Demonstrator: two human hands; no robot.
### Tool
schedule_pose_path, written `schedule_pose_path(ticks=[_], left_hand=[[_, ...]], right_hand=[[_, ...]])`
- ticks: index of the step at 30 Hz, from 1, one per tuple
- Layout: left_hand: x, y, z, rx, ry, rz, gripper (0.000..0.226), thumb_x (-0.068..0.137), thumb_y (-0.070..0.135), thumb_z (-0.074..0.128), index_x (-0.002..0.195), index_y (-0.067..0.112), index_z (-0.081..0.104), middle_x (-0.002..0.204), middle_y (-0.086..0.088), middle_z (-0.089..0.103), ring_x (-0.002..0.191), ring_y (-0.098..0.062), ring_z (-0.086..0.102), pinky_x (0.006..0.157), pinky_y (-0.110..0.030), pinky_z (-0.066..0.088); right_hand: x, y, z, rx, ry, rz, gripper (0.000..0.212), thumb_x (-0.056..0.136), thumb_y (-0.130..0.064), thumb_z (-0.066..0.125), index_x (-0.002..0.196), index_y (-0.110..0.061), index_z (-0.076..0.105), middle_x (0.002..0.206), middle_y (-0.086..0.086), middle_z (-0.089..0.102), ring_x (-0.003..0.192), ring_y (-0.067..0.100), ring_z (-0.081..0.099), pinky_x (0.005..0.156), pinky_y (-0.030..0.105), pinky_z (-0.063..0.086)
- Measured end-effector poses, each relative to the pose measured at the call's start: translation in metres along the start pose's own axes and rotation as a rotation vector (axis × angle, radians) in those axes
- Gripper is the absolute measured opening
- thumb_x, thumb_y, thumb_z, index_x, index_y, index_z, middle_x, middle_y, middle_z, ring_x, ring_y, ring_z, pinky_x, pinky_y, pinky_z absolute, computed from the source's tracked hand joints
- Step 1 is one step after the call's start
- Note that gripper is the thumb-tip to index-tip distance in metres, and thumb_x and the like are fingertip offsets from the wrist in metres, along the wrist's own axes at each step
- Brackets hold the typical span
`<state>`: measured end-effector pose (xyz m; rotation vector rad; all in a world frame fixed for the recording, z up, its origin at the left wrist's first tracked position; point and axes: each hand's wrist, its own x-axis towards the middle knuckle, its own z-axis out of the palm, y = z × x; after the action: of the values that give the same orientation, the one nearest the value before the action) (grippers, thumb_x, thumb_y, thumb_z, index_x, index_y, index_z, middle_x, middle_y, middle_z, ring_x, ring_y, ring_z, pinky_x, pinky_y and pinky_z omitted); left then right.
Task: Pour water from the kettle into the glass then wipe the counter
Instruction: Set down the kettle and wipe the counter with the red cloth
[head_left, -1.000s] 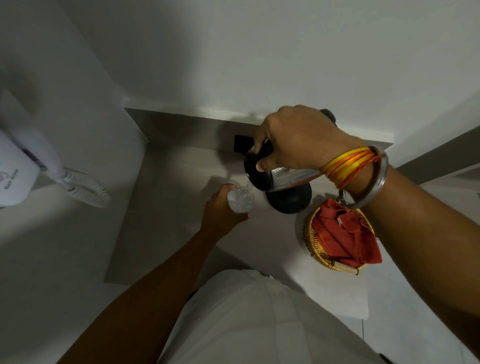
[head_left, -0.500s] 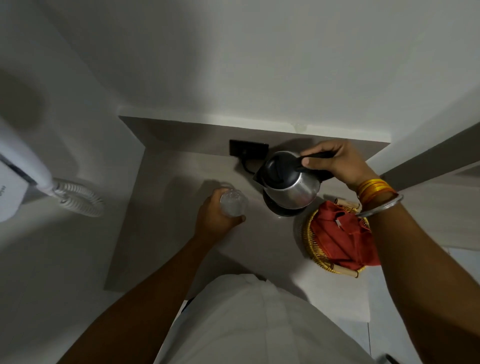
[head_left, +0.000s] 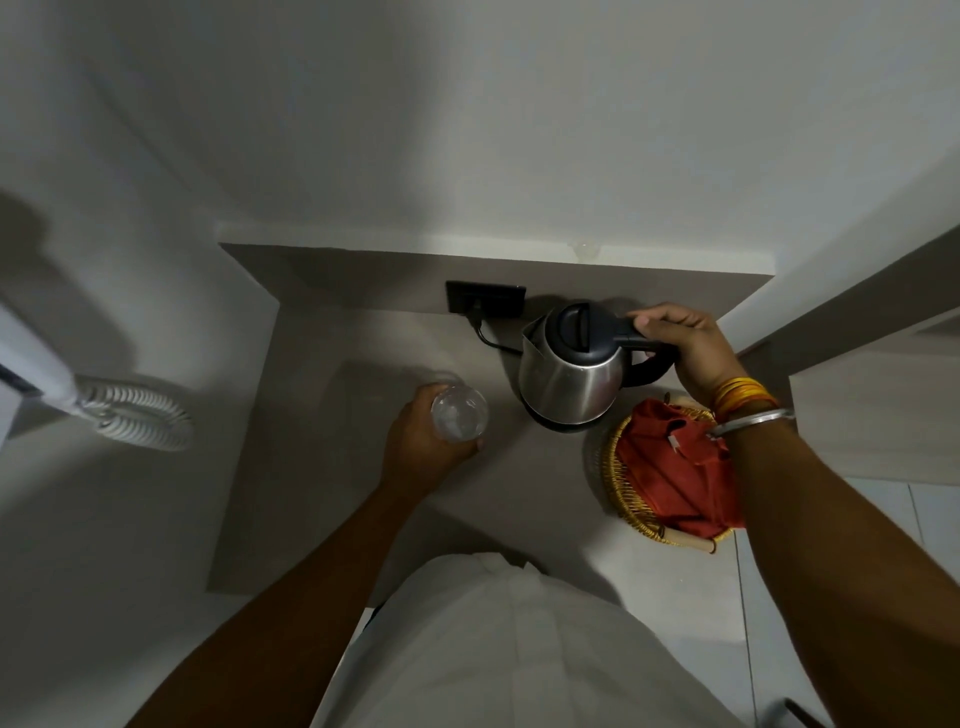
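A steel kettle (head_left: 569, 382) with a black lid and handle stands upright on its black base at the back right of the grey counter (head_left: 322, 467). My right hand (head_left: 680, 348) is wrapped around the kettle's handle. Left of the kettle, my left hand (head_left: 423, 447) grips a clear glass (head_left: 460, 413) with water in it, resting on the counter. A red cloth (head_left: 675, 467) lies bunched in a yellow wicker basket (head_left: 618, 493) at the counter's right front, under my right forearm.
A black wall socket (head_left: 485, 299) with a plugged cord sits behind the kettle. A white coiled cord (head_left: 135, 415) hangs from a wall-mounted hair dryer on the left. White walls close in the counter at the left and back.
The kettle went from tilted over the glass, pouring, to upright on its base. My right hand stayed on the handle. The glass and my left hand barely moved.
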<state>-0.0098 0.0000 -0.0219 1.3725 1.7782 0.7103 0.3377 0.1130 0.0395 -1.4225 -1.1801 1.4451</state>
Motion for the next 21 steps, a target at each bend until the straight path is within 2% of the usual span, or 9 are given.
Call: schedule_pose_path(ticks=[4,9,10,13,15,16,18,19,21], left_hand=[[-0.001,0.000,0.001,-0.003,0.005,0.022,0.083,0.058,0.026,0.101,0.128,0.031,0.056,0.118,0.014,0.065,0.109,-0.012,0.063,0.088,-0.025,0.051],[-0.004,0.002,0.004,0.008,-0.010,0.026,0.081,0.059,0.028,0.101,0.123,0.040,0.052,0.115,0.017,0.063,0.107,-0.011,0.063,0.082,-0.011,0.045],[-0.005,0.002,0.004,0.008,-0.010,0.022,0.080,0.058,0.029,0.101,0.122,0.040,0.052,0.116,0.016,0.065,0.107,-0.011,0.064,0.083,-0.014,0.047],[-0.004,0.002,0.005,0.012,-0.020,0.033,0.081,0.057,0.033,0.100,0.125,0.035,0.056,0.118,0.015,0.069,0.108,-0.013,0.067,0.089,-0.034,0.057],[-0.003,0.004,0.006,0.010,-0.023,0.040,0.083,0.055,0.035,0.101,0.126,0.035,0.057,0.118,0.015,0.070,0.107,-0.012,0.068,0.089,-0.038,0.059],[-0.003,0.005,0.006,0.009,-0.023,0.043,0.083,0.055,0.036,0.101,0.126,0.035,0.057,0.118,0.015,0.070,0.107,-0.011,0.068,0.089,-0.038,0.059],[-0.003,0.007,0.005,0.009,-0.017,0.048,0.083,0.055,0.037,0.101,0.126,0.034,0.058,0.117,0.015,0.070,0.106,-0.010,0.068,0.088,-0.036,0.059],[-0.003,0.008,0.005,0.010,-0.015,0.054,0.083,0.055,0.036,0.101,0.126,0.033,0.058,0.117,0.014,0.070,0.106,-0.011,0.068,0.087,-0.035,0.059],[-0.003,0.008,0.005,0.012,-0.017,0.063,0.083,0.055,0.033,0.102,0.126,0.032,0.058,0.118,0.013,0.069,0.107,-0.012,0.068,0.088,-0.034,0.059]], right_hand=[[-0.002,0.003,-0.006,-0.020,0.009,-0.020,0.016,0.093,-0.004,0.064,0.105,-0.005,0.076,0.094,0.005,0.077,0.092,0.022,0.070,0.084,0.028,0.057],[-0.012,0.011,-0.013,-0.069,0.022,-0.018,0.019,0.094,-0.006,0.064,0.109,0.001,0.074,0.098,0.009,0.076,0.094,0.019,0.071,0.087,0.026,0.053],[-0.013,0.012,-0.012,-0.071,0.036,-0.018,0.020,0.095,-0.006,0.064,0.111,0.002,0.074,0.100,0.008,0.077,0.095,0.017,0.071,0.088,0.026,0.053],[-0.018,0.015,-0.008,-0.058,0.139,-0.026,0.025,0.099,-0.016,0.061,0.116,-0.003,0.073,0.111,0.008,0.075,0.102,0.016,0.070,0.093,0.029,0.053],[-0.024,0.026,-0.006,-0.049,0.332,-0.013,0.029,0.101,-0.025,0.054,0.118,-0.011,0.074,0.115,0.009,0.071,0.104,0.019,0.066,0.094,0.032,0.053],[-0.030,0.033,-0.004,-0.057,0.462,0.009,0.027,0.102,-0.023,0.051,0.114,-0.014,0.074,0.115,0.010,0.070,0.104,0.021,0.064,0.095,0.036,0.053],[-0.045,0.050,0.003,-0.166,0.671,0.089,0.025,0.101,-0.014,0.048,0.108,-0.017,0.071,0.120,0.012,0.066,0.110,0.027,0.061,0.101,0.048,0.051],[-0.054,0.060,0.006,-0.280,0.695,0.145,0.024,0.100,-0.011,0.048,0.111,-0.017,0.069,0.125,0.013,0.062,0.117,0.030,0.058,0.105,0.052,0.048],[-0.072,0.081,0.014,-0.656,0.588,0.264,0.027,0.095,-0.014,0.056,0.122,-0.014,0.063,0.132,0.015,0.056,0.126,0.036,0.049,0.108,0.056,0.039]])
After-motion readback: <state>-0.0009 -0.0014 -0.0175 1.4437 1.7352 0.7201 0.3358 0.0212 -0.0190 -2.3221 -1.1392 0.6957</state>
